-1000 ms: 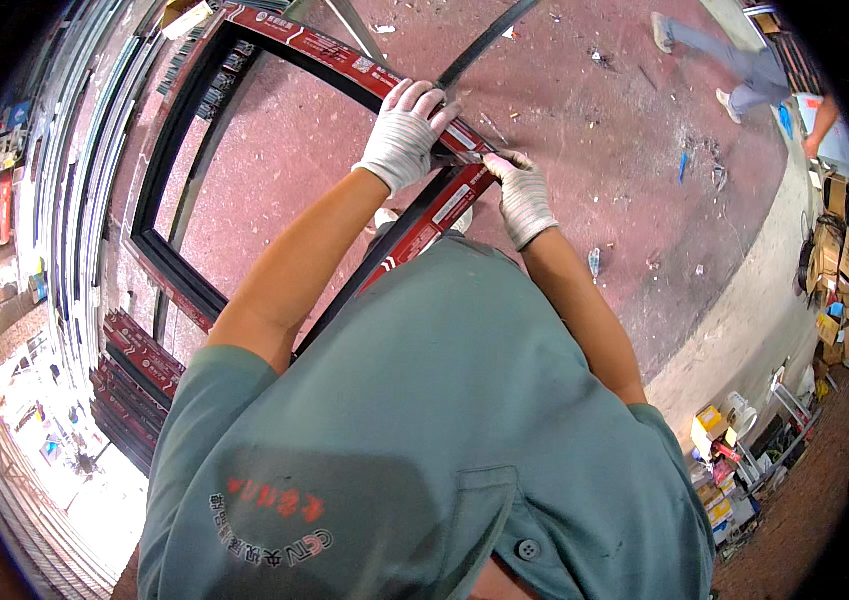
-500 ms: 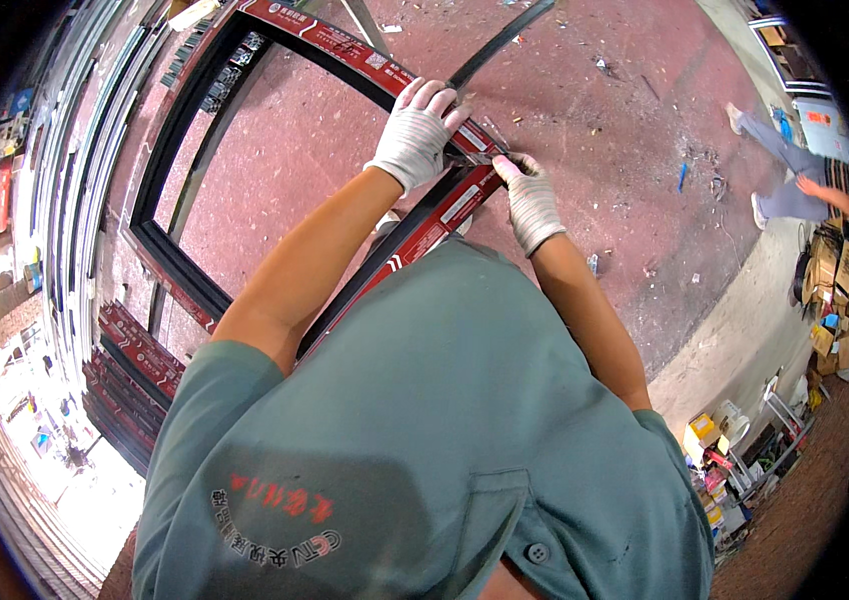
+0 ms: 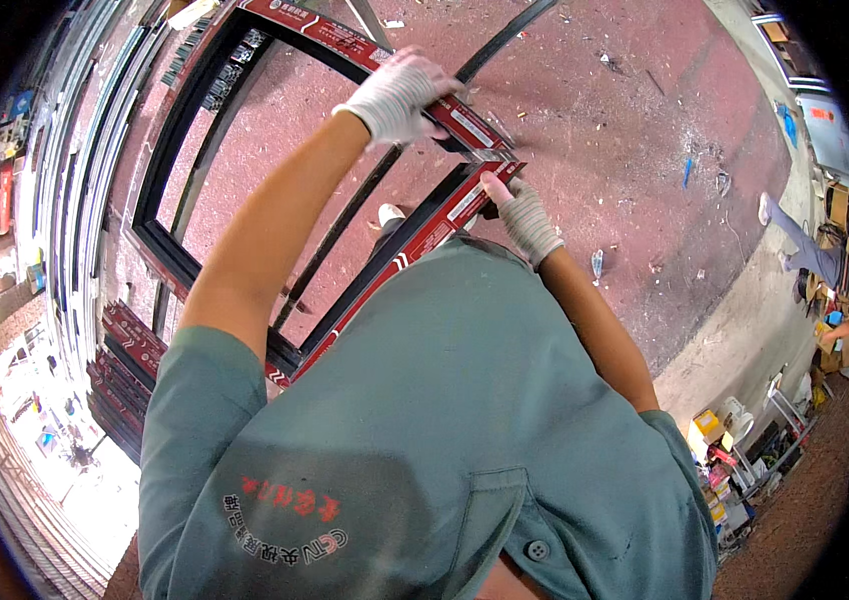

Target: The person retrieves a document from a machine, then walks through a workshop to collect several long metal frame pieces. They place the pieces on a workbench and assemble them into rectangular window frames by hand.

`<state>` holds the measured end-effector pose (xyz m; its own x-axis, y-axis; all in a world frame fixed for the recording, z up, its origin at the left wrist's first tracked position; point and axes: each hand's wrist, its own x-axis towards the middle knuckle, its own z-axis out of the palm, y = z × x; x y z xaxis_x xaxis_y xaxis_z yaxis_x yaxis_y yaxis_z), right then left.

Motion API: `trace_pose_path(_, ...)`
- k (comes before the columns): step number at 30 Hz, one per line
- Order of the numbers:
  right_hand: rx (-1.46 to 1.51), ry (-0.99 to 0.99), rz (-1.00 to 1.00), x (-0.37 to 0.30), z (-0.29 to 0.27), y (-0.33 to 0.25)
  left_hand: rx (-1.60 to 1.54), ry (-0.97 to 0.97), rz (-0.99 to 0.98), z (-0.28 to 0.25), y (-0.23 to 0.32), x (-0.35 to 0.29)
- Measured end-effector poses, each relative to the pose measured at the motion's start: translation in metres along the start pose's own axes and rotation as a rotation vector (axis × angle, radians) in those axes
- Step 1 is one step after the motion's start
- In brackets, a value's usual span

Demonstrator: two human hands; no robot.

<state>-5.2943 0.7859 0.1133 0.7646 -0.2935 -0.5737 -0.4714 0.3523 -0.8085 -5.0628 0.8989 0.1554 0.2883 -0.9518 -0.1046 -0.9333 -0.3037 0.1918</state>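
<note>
A large black rectangular frame (image 3: 464, 207), its upper faces covered in red printed film, lies in front of me. At its right corner, the far rail (image 3: 472, 127) and the near rail meet, and pale cut edges show at the joint. My left hand (image 3: 400, 97), in a white striped glove, is wrapped over the far rail, a little left of that corner; it is slightly blurred. My right hand (image 3: 526, 213), gloved too, pinches the near rail just beside the corner. Its thumb rests on the red film, and its other fingers are mostly hidden.
Long metal profiles (image 3: 73, 150) lie along the left side, with red-filmed dark rails (image 3: 135, 340) nearer me. A dark strip (image 3: 505, 42) extends beyond the frame over the reddish floor (image 3: 625, 230). Another person (image 3: 813, 252) is at the right, near cardboard boxes (image 3: 847, 352).
My left hand has moved away from the corner, up and left along the far rail. My right hand has shifted slightly nearer to me. The other person has moved farther right and lower.
</note>
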Motion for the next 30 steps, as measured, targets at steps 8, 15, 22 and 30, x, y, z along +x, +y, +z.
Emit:
trace_pose_path(8, 0.004, -0.064, 0.061, 0.014, -0.009, 0.016, 0.149, 0.056, 0.001, 0.014, -0.021, 0.002)
trace_pose_path(15, -0.037, 0.015, 0.033, 0.010, 0.000, 0.013, 0.165, 0.016, 0.026, 0.010, -0.021, 0.003)
trace_pose_path(22, 0.016, 0.068, 0.089, 0.006, 0.009, 0.003, 0.160, -0.078, -0.012, 0.010, -0.022, 0.006)
trace_pose_path(30, 0.237, -0.074, 0.078, 0.004, 0.001, -0.004, 0.153, -0.052, 0.013, 0.012, -0.020, 0.006)
